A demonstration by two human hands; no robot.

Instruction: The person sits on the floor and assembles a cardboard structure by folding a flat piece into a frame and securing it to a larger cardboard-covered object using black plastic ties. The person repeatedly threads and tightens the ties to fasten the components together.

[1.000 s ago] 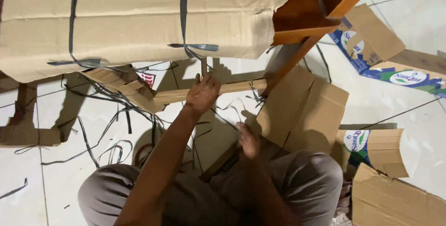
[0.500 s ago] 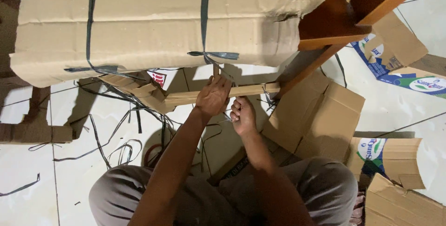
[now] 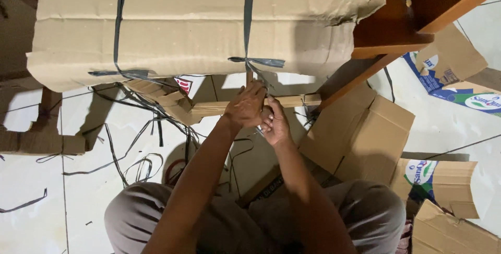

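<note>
Here both hands, the left hand (image 3: 245, 109) and right hand (image 3: 275, 123), are pinched close together on the dark plastic strap (image 3: 249, 29) under the big cardboard-wrapped bundle (image 3: 193, 24), a band that looks thin, stiff and slippery, best gripped near its knot.
</note>
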